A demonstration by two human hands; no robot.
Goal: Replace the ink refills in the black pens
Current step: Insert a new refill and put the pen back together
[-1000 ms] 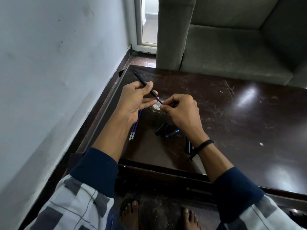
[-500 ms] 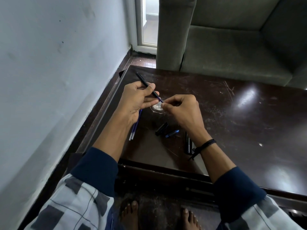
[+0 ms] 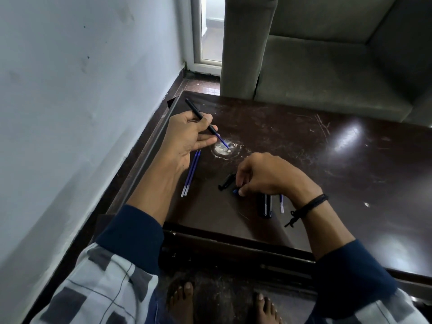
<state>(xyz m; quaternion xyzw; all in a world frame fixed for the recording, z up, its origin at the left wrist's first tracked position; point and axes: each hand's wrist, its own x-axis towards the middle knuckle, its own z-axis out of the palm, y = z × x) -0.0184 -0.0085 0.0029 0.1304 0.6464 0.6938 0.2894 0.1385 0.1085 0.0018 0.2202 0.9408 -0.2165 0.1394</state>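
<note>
My left hand (image 3: 187,136) holds a black pen barrel (image 3: 198,114) between thumb and fingers, tilted, with a blue refill (image 3: 223,142) sticking out of its lower end. My right hand (image 3: 268,175) is down on the dark table (image 3: 304,148), its fingertips pinching a small blue-and-black pen piece (image 3: 235,191). A black pen cap (image 3: 226,181) lies just left of that hand. Two blue refills (image 3: 191,174) lie side by side beneath my left hand. More black pens (image 3: 266,205) and another refill (image 3: 281,203) lie under my right wrist.
A white wall (image 3: 81,101) runs along the table's left edge. A grey armchair (image 3: 315,54) stands behind the table. A pale round stain (image 3: 225,150) marks the tabletop near the refill tip. My bare feet (image 3: 182,300) are on the floor below.
My right hand has let go of the refill tip and dropped down to the table, where it now pinches the small pen piece. The left hand still holds the barrel.
</note>
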